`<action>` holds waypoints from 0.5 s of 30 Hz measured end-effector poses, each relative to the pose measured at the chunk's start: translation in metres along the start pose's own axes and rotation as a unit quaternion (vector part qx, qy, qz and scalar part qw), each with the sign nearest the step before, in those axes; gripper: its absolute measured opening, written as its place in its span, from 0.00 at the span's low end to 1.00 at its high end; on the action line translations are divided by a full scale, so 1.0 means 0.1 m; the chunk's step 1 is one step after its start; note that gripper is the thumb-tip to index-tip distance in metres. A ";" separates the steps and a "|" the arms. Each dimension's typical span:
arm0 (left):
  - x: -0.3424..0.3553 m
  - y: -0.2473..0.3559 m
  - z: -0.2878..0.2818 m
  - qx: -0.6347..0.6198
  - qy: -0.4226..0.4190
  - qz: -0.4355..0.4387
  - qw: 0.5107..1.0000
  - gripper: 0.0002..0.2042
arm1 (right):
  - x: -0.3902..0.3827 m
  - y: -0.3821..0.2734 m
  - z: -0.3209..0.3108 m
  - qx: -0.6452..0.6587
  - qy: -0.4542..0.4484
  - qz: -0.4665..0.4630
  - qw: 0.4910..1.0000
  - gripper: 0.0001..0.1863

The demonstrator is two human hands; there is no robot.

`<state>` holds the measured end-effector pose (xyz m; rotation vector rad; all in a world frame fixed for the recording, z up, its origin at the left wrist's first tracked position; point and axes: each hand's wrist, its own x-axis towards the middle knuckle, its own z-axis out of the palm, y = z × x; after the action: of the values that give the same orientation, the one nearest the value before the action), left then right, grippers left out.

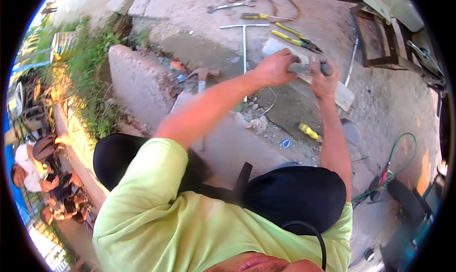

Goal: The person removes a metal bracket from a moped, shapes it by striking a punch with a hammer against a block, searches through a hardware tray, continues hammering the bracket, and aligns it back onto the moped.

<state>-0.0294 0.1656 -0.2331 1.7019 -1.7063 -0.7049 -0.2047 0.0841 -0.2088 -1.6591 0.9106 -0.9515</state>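
Observation:
Over a pale wooden board (343, 97) on the ground, my two hands hold a small grey metal part (299, 68) between them. My left hand (278, 67) has its fingers closed around the near-left side of the part. My right hand (325, 80) grips its other side, thumb up and fingers curled. The fingers cover most of the part, so its exact kind cannot be made out. Just beyond the hands lie yellow-handled pliers (299, 41). Left of them is a long metal T-handle wrench (244, 49).
A yellow-handled screwdriver (256, 16) and a spanner (231, 5) lie farther off. A hammer (202, 77) rests by the broken concrete slab (137, 77) at left. A yellow screwdriver handle (309, 131) is near my right knee. A wooden frame (380, 39) stands at right. People sit at far left.

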 end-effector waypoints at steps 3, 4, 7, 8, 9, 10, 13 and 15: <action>-0.41 -0.38 -0.65 0.095 -0.092 -0.077 0.988 0.18 | 0.04 0.10 0.09 -0.004 0.012 -0.070 0.997 0.12; -0.57 -0.45 -0.94 0.127 -0.143 -0.162 0.968 0.18 | 0.05 0.11 0.12 0.031 0.018 -0.058 0.998 0.12; -1.17 -0.60 -1.49 0.187 -0.193 -0.308 0.913 0.24 | 0.06 0.05 0.05 0.071 0.023 -0.026 0.997 0.13; -1.37 -0.55 -1.61 0.173 -0.204 -0.347 0.899 0.25 | 0.06 0.04 0.02 0.082 0.024 -0.005 0.996 0.12; -1.62 -0.66 -1.61 0.199 -0.211 -0.389 0.874 0.26 | 0.07 0.06 0.02 0.079 0.025 -0.006 0.997 0.12; -1.87 -0.82 -1.52 0.224 -0.218 -0.426 0.849 0.28 | 0.10 0.11 0.03 0.074 0.028 -0.016 0.997 0.12; -2.41 -0.95 -1.24 0.211 -0.198 -0.451 0.844 0.31 | 0.13 0.25 0.13 0.050 0.040 -0.024 0.998 0.10; -2.43 -0.90 -1.07 0.221 -0.105 -0.475 0.845 0.30 | 0.13 0.19 0.14 0.029 0.053 -0.029 0.998 0.10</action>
<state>0.1049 0.4117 -0.2421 2.9450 -1.0957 -0.9832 -0.1886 0.0729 -0.2278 -1.6046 0.9008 -1.1055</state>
